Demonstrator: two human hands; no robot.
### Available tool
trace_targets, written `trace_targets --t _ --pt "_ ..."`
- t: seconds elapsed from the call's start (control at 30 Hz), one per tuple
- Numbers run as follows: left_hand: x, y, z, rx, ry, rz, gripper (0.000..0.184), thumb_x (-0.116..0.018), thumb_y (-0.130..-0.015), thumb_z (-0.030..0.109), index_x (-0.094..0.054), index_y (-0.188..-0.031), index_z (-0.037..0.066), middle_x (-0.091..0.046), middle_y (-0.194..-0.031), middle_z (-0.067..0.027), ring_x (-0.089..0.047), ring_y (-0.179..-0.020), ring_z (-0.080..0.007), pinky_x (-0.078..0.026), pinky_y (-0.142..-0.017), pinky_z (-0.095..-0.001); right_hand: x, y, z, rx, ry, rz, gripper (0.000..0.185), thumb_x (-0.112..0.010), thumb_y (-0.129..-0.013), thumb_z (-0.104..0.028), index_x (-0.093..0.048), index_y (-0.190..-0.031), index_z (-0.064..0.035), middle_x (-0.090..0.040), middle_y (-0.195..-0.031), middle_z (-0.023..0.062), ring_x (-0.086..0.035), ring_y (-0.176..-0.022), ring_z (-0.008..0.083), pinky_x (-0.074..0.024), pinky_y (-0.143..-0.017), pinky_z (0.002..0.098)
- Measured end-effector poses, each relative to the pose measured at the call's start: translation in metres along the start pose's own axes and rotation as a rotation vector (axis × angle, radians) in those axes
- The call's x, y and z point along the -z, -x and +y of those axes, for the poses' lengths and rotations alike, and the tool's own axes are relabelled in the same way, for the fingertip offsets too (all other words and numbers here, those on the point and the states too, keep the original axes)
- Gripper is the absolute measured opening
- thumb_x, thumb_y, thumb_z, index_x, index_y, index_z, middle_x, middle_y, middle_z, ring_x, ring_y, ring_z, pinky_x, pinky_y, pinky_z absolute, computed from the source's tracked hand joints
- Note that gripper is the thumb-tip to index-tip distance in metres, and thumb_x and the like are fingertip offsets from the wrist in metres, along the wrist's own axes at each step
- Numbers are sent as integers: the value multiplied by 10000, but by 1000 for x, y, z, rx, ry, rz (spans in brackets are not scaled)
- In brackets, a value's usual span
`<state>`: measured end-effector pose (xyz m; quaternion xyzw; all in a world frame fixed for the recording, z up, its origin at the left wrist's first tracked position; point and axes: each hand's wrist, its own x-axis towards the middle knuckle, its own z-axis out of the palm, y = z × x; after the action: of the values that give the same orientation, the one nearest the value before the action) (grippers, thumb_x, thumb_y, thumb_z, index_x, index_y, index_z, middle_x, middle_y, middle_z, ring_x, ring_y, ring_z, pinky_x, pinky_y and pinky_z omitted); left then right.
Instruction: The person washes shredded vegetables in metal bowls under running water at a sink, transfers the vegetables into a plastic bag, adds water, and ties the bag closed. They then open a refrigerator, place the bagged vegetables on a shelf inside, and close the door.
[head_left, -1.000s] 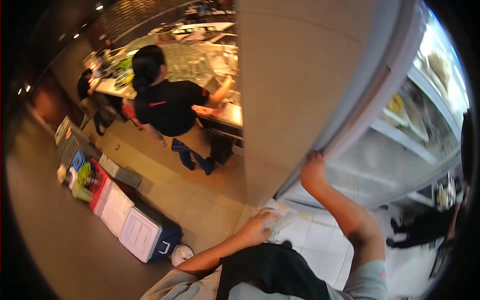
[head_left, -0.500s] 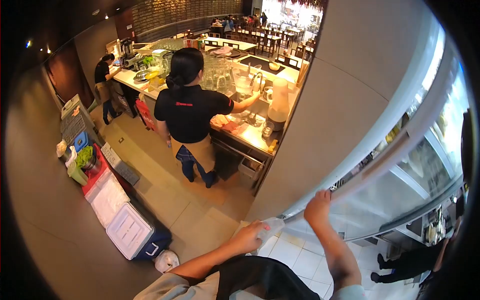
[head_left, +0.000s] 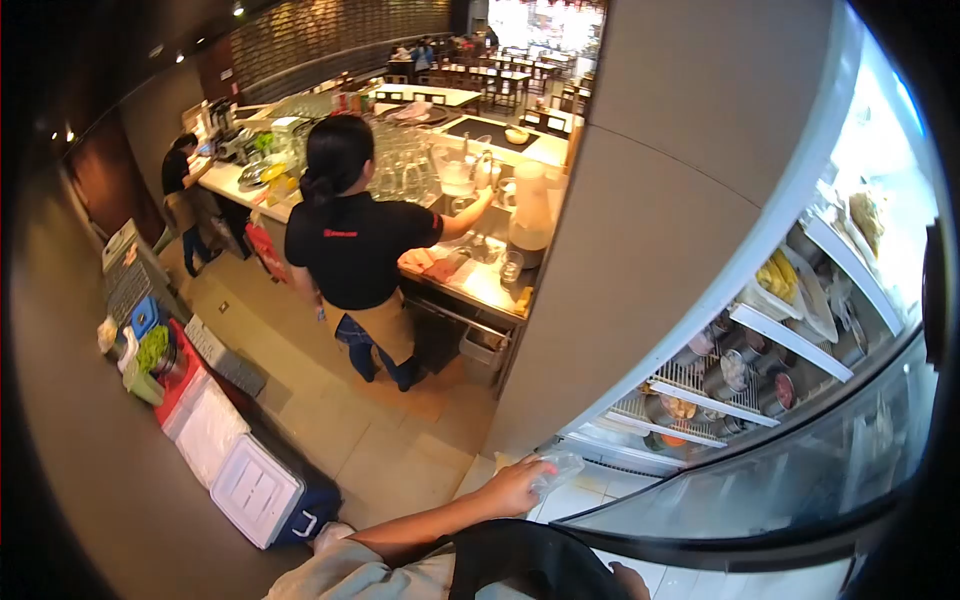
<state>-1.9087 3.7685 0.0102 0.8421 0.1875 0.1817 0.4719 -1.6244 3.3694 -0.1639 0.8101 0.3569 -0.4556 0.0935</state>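
Observation:
My left hand (head_left: 515,488) is closed around a clear plastic item (head_left: 560,472), which looks like a bag; its contents cannot be made out. It hangs just in front of the foot of an upright display fridge. The fridge's glass door (head_left: 760,510) stands wide, swung toward me. Only a small part of my right hand (head_left: 628,580) shows low beside my dark apron (head_left: 530,560), and its fingers are hidden. Inside the fridge, wire shelves (head_left: 705,410) carry several metal tubs (head_left: 735,370) of food, and a yellow food item (head_left: 777,276) lies in a white tray.
A co-worker (head_left: 350,250) in a black shirt stands at a sink counter (head_left: 490,290) with glasses and jugs. Another person (head_left: 185,200) works farther left. A blue cooler with a white lid (head_left: 258,490) sits on the floor at left. A grey wall panel (head_left: 660,200) borders the fridge.
The fridge door has swung from nearly closed to wide open. My right hand has left the door's edge and dropped low near my body. My left hand still holds the clear plastic item.

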Motion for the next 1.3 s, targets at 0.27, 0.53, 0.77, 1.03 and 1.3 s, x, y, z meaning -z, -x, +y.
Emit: trace_targets --t 0.27,0.53,0.77,1.03,1.3 --pt "-7 -46 30 -29 -3 -183 564 -616 -780 -6 -567 -1330 107 -578 -1306 -192 -594 -1199 -420 -517 -961 -476 -126 51 19 -61 -570 613 1090 -884 -731 -607 -448 -1493 39 -582 -1417 302 -566 -1325 405 -465 -1103 476" --pt "-28 -87 39 -138 97 -227 538 -603 -810 -29 -618 -1331 106 -597 -1237 -152 -607 -1156 -325 -536 -873 -369 -140 85 28 -169 -1103 745 1133 -952 -739 -432 -342 -1579 23 -646 -1329 185 -595 -1232 269 -473 -1066 383" --pt "-49 -107 21 14 181 -230 505 -626 -787 5 -642 -1289 59 -595 -1195 -129 -623 -1046 -258 -529 -788 -320 -96 30 -77 -381 -1787 143 1066 -485 -967 -767 -262 -1608 56 -332 -1637 313 -397 -1491 432 -357 -1187 509" --pt "-53 -112 47 28 -1 -85 442 -642 -778 3 -680 -1216 46 -604 -1060 -107 -606 -867 -225 -508 -702 -339 356 68 -85 342 -1083 1792 561 -630 -1037 -238 -480 -1478 73 -612 -1396 276 -614 -1282 355 -460 -1099 411" --pt "-61 -106 61 134 63 106 424 -624 -787 -10 -683 -1205 35 -610 -1010 -91 -588 -786 -178 -490 -658 -302 686 125 5 344 -451 1623 632 -693 -884 -121 -529 -1489 -37 -691 -1267 273 -696 -1128 364 -520 -1004 450"
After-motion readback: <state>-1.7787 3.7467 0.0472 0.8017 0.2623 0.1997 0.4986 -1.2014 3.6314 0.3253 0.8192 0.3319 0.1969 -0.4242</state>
